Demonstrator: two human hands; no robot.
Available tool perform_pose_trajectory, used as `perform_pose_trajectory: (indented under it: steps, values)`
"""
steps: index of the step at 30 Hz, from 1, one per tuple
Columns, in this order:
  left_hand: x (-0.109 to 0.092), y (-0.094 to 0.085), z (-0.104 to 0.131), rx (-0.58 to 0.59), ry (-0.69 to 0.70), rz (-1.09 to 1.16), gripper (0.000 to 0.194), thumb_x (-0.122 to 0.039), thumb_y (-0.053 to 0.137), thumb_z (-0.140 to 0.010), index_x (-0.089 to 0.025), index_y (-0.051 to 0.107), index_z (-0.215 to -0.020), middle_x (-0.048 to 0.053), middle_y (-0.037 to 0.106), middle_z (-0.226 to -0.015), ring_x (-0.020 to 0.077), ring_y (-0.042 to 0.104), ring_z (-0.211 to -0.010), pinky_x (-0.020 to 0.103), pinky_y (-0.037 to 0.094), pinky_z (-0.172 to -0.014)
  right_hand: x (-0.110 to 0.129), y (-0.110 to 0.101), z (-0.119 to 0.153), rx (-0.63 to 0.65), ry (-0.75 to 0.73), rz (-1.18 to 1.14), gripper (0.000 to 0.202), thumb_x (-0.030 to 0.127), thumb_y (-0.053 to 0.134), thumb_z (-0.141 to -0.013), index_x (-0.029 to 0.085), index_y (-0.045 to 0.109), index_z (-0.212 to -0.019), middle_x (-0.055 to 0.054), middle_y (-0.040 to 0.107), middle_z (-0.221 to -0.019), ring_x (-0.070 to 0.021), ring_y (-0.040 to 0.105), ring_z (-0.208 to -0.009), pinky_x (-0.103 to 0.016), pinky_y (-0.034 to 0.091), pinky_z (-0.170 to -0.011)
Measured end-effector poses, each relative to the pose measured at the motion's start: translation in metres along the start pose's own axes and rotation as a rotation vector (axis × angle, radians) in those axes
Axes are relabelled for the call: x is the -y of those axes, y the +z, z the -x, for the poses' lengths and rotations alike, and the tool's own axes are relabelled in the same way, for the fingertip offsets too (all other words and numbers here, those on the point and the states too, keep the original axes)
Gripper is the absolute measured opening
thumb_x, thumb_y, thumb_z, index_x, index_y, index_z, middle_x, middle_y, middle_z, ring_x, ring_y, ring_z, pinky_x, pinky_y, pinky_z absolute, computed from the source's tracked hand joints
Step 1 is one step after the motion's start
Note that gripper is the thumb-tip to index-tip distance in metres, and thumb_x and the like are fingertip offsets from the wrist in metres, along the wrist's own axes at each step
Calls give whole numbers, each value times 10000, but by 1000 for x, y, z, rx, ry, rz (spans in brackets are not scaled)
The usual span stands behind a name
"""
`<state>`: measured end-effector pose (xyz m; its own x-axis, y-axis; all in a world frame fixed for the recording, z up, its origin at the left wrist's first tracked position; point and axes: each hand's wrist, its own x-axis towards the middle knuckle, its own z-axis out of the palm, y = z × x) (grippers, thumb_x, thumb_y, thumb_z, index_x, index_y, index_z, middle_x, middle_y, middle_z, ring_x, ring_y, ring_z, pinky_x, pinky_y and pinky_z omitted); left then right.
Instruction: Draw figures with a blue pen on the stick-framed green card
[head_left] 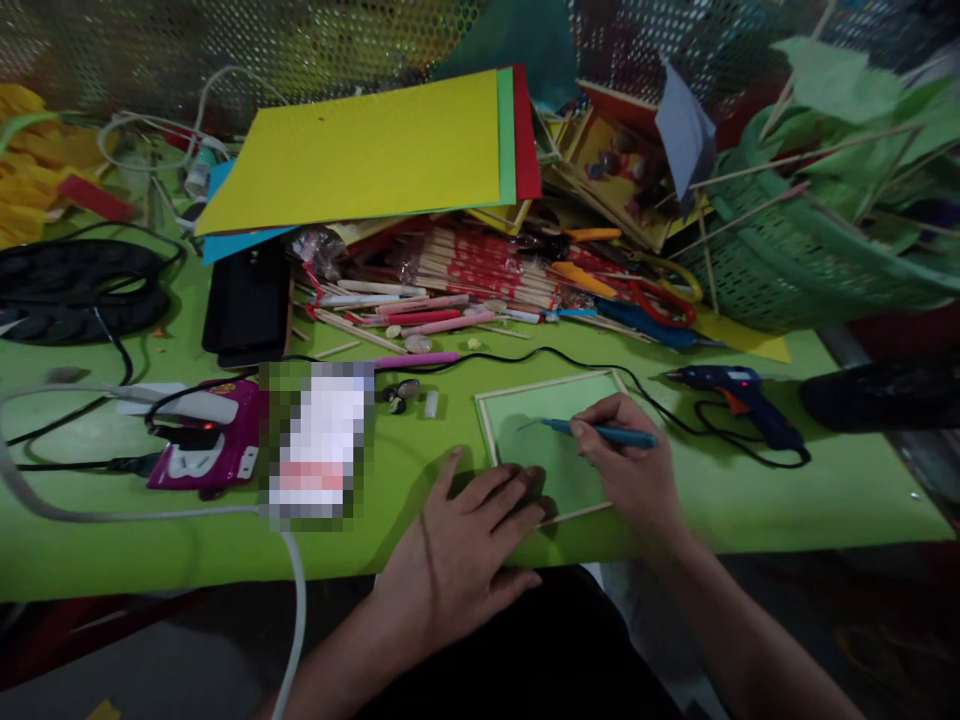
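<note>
Green panel (525, 405): flat on table (727, 505), 2 o'clock from left hand (457, 555) | left hand: fingers spread over its 8 o'clock corner | right hand (637, 480): pinches blue pen (630, 437) | handling: probably light, fragile; best gripped by stick border (547, 384)

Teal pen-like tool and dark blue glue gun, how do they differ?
The teal pen-like tool is slim; the dark blue glue gun is bulkier, with an angled handle. The tool is held in the right hand; the glue gun lies on the green tabletop. Both are bluish.

Glue gun (724, 385) right of panel (555, 440)
</note>
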<state>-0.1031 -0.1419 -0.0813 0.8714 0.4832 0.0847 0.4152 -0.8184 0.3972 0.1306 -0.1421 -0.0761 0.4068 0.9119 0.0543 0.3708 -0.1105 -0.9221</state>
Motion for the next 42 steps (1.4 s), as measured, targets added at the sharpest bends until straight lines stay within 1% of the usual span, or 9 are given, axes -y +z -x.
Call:
perform_pose_trajectory:
  steps: [4, 7, 11, 16, 19, 26, 32, 37, 42]
  values:
    - [0, 1, 0, 13, -18, 23, 532, -605, 420, -1031, -348, 475, -1493, -60, 462, -1613, 215, 417, -1456, 554, 104, -1299, -3, -4, 2, 16, -15, -20, 117, 262, 703, -835, 212, 610, -785, 35, 594, -636, -116, 524, -544, -230, 415, -499]
    - [0, 1, 0, 23, -14, 18, 524, -589, 400, -1043, -349, 459, -1506, -62, 439, -1629, 205, 399, -1467, 560, 58, -1301, -7, -8, 6, 46, -48, -60, 134, 282, 715, -872, 213, 619, -810, 36, 594, -644, -118, 516, -546, -238, 412, -509]
    - [0, 0, 1, 14, -5, 13, 530, -592, 414, -1039, -354, 452, -1511, -68, 424, -1639, 194, 393, -1470, 543, 42, -1304, -7, -11, 10, 132, -51, -96, 157, 307, 732, -895, 215, 626, -824, 34, 597, -646, -117, 507, -542, -238, 401, -512]
    - [0, 0, 1, 12, -4, -3, 528, -588, 379, -1048, -335, 470, -1502, -64, 418, -1645, 200, 385, -1474, 529, -2, -1304, -3, -8, 10, 238, -50, -104, 159, 308, 730, -886, 213, 620, -821, 30, 586, -630, -119, 508, -540, -234, 387, -507]
    - [1, 1, 1, 9, -7, -12, 536, -600, 393, -1039, -339, 474, -1500, -66, 413, -1646, 202, 390, -1471, 520, 31, -1307, -3, -6, 9, 270, -36, -100, 154, 299, 729, -877, 211, 616, -820, 22, 596, -642, -125, 530, -558, -235, 403, -516]
    - [1, 0, 1, 19, 3, -31, 531, -594, 388, -1043, -342, 471, -1503, -48, 406, -1651, 217, 381, -1479, 530, 55, -1301, 0, -4, 11, 281, -21, -100, 153, 285, 734, -850, 202, 618, -793, 27, 572, -634, -111, 511, -555, -220, 395, -514]
    - [0, -2, 1, 8, 0, -16, 540, -593, 447, -1025, -334, 480, -1497, -29, 439, -1631, 235, 414, -1459, 553, 155, -1287, 0, -4, 11, 290, -2, -80, 175, 322, 745, -858, 197, 633, -806, 8, 604, -652, -126, 540, -576, -232, 423, -532]
    - [0, -3, 0, 24, -1, 5, 540, -600, 444, -1027, -334, 469, -1497, -53, 437, -1631, 202, 396, -1467, 527, 82, -1303, 2, -4, 10, 302, -13, -75, 160, 311, 737, -855, 200, 634, -803, 12, 611, -650, -122, 539, -564, -226, 423, -522]
    - [0, -3, 0, 27, -6, 3, 538, -589, 428, -1035, -323, 464, -1502, -54, 431, -1637, 197, 376, -1476, 530, 65, -1304, 4, -3, 10, 289, -31, -27, 154, 301, 729, -844, 205, 623, -784, 24, 592, -631, -116, 512, -543, -224, 395, -501]
